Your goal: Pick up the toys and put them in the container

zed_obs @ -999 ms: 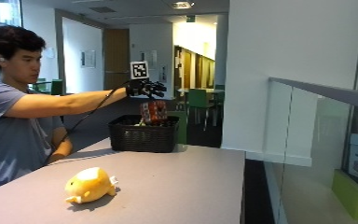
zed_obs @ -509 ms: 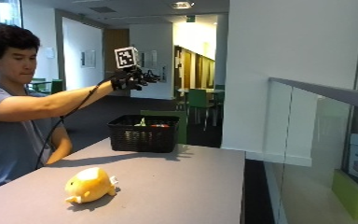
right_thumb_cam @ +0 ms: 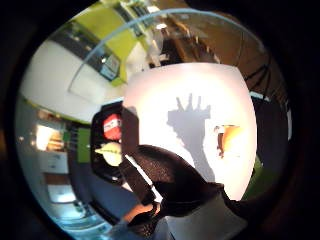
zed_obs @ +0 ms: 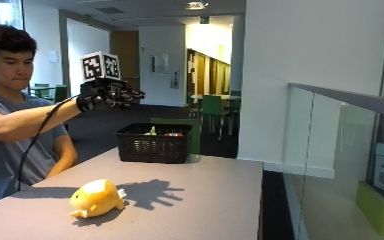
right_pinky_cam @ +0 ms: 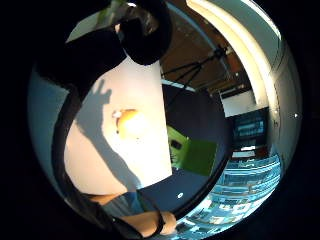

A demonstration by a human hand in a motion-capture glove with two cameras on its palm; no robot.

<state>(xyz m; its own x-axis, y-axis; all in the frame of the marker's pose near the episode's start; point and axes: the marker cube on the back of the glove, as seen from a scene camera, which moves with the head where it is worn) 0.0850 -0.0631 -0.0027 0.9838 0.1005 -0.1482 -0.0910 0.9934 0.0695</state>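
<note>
A yellow plush toy [zed_obs: 97,198] lies on the grey table [zed_obs: 198,200] near its front left. A black woven basket [zed_obs: 155,142] stands at the table's far end, with a red toy [zed_obs: 173,134] and a yellow-green toy [zed_obs: 152,132] inside. My gloved right hand [zed_obs: 107,95] hovers high above the table, between the basket and the plush, fingers spread and holding nothing. Its shadow falls beside the plush. In the thumb side palm view the basket [right_thumb_cam: 107,145] shows its red and yellow contents, and the plush [right_thumb_cam: 229,139] lies on the tabletop. The little finger side palm view shows the plush [right_pinky_cam: 131,122] too.
A glass railing [zed_obs: 338,165] runs along the table's right side. Green chairs [zed_obs: 212,107] stand behind the basket. The person's bare left arm stays low by the table's left edge.
The hand has risen from just over the basket and drawn back toward the person, now high above the table with fingers spread. The item it held over the basket is gone from it.
</note>
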